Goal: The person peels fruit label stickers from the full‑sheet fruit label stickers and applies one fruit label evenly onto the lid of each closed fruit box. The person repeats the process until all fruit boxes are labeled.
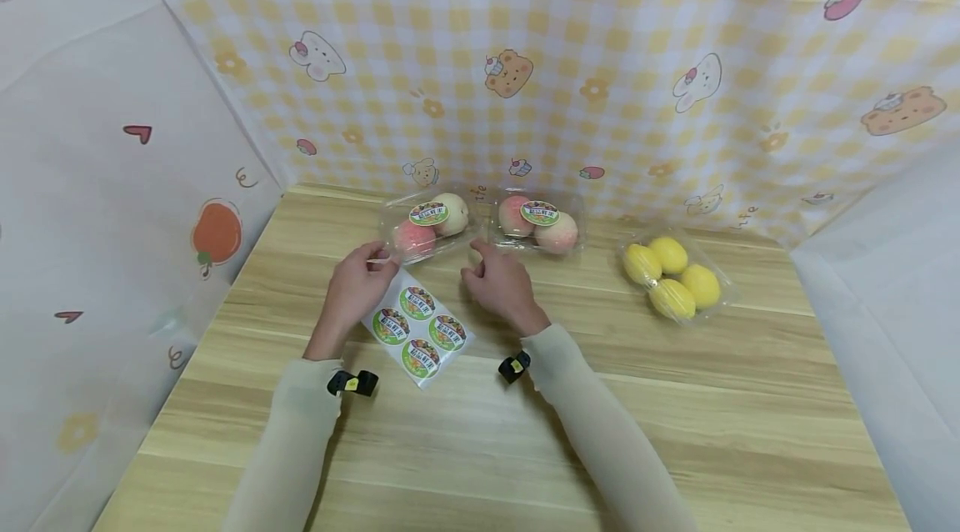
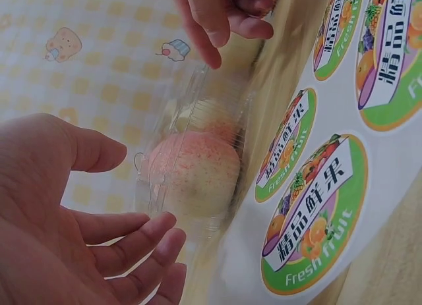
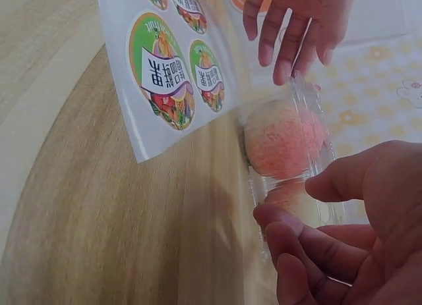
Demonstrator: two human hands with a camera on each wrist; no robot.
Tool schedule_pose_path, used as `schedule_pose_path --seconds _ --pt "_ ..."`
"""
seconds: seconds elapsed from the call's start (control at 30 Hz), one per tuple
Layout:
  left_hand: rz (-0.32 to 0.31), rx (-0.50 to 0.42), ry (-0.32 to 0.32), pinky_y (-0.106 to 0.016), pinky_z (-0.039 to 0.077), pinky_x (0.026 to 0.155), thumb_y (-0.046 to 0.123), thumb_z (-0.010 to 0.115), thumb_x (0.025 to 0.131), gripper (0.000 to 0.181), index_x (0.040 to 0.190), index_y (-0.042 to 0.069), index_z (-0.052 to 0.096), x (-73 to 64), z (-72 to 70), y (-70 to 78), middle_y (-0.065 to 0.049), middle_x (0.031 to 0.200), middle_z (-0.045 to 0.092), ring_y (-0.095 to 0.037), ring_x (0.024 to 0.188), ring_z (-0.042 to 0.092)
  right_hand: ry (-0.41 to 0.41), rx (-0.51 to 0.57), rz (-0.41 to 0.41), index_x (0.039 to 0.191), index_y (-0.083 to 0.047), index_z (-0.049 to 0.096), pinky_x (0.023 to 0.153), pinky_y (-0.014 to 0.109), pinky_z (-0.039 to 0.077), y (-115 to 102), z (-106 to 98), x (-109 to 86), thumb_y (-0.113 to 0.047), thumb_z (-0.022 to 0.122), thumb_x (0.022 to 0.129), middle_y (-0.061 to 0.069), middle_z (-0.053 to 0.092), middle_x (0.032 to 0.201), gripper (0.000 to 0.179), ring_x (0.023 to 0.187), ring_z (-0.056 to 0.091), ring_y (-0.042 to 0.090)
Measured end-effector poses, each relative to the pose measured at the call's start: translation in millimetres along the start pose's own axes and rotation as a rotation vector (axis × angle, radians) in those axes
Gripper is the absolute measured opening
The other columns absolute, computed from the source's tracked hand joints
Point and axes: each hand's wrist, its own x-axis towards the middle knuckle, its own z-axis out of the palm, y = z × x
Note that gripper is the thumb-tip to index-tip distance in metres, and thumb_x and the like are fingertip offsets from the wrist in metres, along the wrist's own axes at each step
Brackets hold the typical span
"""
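Note:
A clear plastic clamshell box with two peaches stands at the table's back, a round fruit sticker on its lid. At its left end is my left hand, thumb and fingers spread apart in the left wrist view. My right hand is by the box's right front corner, fingers bent loosely and thumb apart from them. Neither hand visibly grips the box; whether fingertips touch it I cannot tell. Beside the left hand, a white sheet of several round stickers lies on the table.
Right of this box is a second clear box of peaches, with a sticker on top. Farther right sits a clear box of several lemons. A checked curtain hangs behind the wooden table.

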Motion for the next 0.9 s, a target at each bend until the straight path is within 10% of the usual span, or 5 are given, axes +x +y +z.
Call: schedule_pose_path --seconds 0.57,0.9 --pt "0.119 -0.057 0.147 -0.052 0.053 0.092 0.018 0.068 0.104 0.047 0.144 -0.006 0.060 -9.9 12.4 10.0 -0.021 0.131 0.060 -0.039 0.115 0.063 0.092 0.136 -0.057 0.146 -0.001 0.066 0.063 0.035 0.052 32.8 -29.5 -35.6 -0.020 0.071 0.103 -0.004 0.074 0.080 0.048 0.061 0.064 0.014" --pt "0.316 -0.105 0.066 -0.047 0.054 0.091 0.013 0.073 0.101 0.037 0.134 -0.003 0.067 -20.1 43.4 40.6 -0.016 0.128 0.065 -0.032 0.109 0.065 0.168 0.155 -0.011 0.137 0.000 0.071 0.063 0.034 0.052 54.8 -53.6 -66.1 -0.023 0.072 0.106 -0.002 0.075 0.083 0.038 0.069 0.066 0.016"
